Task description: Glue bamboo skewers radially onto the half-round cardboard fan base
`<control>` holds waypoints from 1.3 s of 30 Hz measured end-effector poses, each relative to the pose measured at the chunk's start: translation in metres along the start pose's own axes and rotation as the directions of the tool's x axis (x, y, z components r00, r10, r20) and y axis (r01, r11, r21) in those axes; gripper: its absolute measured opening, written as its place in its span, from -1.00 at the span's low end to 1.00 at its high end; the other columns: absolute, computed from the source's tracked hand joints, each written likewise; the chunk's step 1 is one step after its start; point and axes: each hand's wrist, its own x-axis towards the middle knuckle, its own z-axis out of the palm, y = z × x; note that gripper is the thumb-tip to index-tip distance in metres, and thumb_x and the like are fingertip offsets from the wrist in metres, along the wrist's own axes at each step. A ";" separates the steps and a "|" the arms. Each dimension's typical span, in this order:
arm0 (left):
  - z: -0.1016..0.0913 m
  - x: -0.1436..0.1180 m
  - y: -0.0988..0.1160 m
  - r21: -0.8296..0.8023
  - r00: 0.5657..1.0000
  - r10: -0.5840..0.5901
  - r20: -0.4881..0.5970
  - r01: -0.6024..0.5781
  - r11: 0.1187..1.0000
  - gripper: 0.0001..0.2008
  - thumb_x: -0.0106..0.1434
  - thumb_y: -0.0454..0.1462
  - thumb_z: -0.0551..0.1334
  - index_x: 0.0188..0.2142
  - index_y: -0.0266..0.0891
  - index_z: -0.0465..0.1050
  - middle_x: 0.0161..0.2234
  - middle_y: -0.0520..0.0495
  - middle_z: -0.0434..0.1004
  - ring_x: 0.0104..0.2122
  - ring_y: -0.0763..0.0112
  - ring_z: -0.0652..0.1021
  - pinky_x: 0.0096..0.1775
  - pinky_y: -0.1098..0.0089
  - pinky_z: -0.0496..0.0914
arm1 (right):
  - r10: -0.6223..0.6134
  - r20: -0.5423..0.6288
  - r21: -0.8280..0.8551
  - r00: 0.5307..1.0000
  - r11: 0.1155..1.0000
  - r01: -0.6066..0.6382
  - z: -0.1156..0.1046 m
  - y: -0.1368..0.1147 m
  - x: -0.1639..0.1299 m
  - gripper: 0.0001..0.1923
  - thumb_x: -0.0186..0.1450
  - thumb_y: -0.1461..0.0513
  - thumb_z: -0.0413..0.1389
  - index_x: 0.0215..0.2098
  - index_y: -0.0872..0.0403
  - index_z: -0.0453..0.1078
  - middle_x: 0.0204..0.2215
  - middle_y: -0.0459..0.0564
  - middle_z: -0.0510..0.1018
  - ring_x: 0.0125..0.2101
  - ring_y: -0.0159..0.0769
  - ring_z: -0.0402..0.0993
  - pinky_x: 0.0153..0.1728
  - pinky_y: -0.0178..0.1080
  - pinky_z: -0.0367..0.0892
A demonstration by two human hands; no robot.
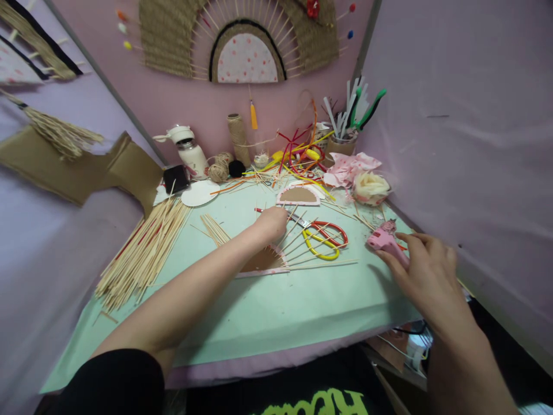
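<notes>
Head view, biggest first. Mint-green table mat (268, 311) across centre, long axis running 9 to 3 o'clock. Big bundle of bamboo sticks (142, 253) at 9 o'clock on mat, long axis 7 to 1 o'clock, tips fanning toward 1.

Left hand (271, 223) near frame centre, fingers curled down, narrow, pressing on stick ends at top of half-round cardboard piece (263, 262). Whether anything pinched under fingers: cannot tell. Cardboard piece flat on mat, straight edge toward 6 o'clock, pink trim along it. Glued sticks (319, 256) radiating out from it toward 1 to 3 o'clock, longest one lying nearly level, pointing 3 o'clock.

Right hand (425, 271) at 3 o'clock, half open, fingertips touching rear of pink glue gun (384, 239), not wrapped around it. Glue gun lying on mat edge, long axis roughly 10 to 4 o'clock, nozzle end toward 10–11 o'clock.

Scissors (324, 233) between the hands, red and yellow loops at 3 o'clock side, blades pointing 10 o'clock, passing just behind left hand.

Second half-round piece (298, 196) at 12 o'clock of left hand, apart from it. Cream fabric rose (370, 187) at 1–2 o'clock. White bottle (190, 151) and twine spool (235, 135) at 11–12 o'clock by back wall. Cup of pipe cleaners (341, 144) at 1 o'clock.
</notes>
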 end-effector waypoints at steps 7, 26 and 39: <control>0.000 -0.001 0.000 0.010 1.000 0.013 -0.003 -0.013 1.000 -0.72 0.21 -0.41 0.17 -0.14 -0.32 0.61 -0.13 -0.32 0.65 -0.05 0.10 0.61 -0.05 0.33 0.46 | -0.004 -0.014 0.007 1.000 1.000 0.004 -0.003 -0.004 0.001 -0.34 0.39 -0.07 -0.14 0.06 0.32 0.42 -0.04 0.48 0.40 0.02 0.30 0.31 0.03 0.18 0.20; -0.002 -0.002 0.002 0.038 1.000 0.013 0.010 -0.013 0.999 -0.70 0.22 -0.41 0.16 -0.12 -0.33 0.60 -0.11 -0.30 0.64 -0.05 0.14 0.61 -0.05 0.35 0.45 | 0.000 -0.072 0.025 0.997 1.000 0.002 0.005 0.002 -0.001 -0.35 0.38 -0.13 -0.14 0.05 0.20 0.44 -0.06 0.40 0.42 -0.01 0.24 0.32 0.01 0.20 0.23; -0.008 -0.011 -0.006 -0.009 0.995 0.012 -0.095 -0.013 1.000 -0.74 0.22 -0.38 0.17 -0.17 -0.32 0.60 -0.19 -0.28 0.64 -0.15 0.16 0.61 -0.15 0.34 0.43 | -0.072 -0.139 0.094 0.988 0.992 0.086 0.003 -0.016 0.004 -0.43 0.40 -0.08 -0.07 0.04 0.19 0.44 -0.05 0.31 0.44 -0.01 0.12 0.34 0.03 0.12 0.26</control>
